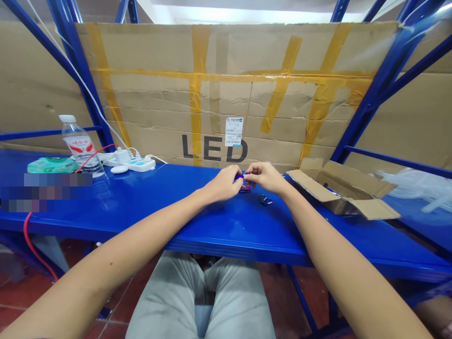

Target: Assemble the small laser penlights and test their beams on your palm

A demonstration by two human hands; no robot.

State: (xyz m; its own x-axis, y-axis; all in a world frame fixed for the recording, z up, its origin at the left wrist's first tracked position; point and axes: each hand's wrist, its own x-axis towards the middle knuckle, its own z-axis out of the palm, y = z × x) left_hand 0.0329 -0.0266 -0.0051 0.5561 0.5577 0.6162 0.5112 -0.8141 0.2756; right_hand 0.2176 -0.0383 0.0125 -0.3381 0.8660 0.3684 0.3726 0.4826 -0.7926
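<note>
Above the blue table my left hand is closed on a small purple object whose exact kind I cannot make out. My right hand pinches at the right end of that same purple object, fingertips almost touching those of the left. Just beneath the hands lies a shiny pink-red piece, partly covered by the fingers. A little nearer and to the right rest small green and blue clips that look like carabiners.
At right stands an open cardboard box, with clear plastic bags beyond. On the left are a water bottle, a green packet and a white power strip with cables. A large taped cardboard sheet backs the table.
</note>
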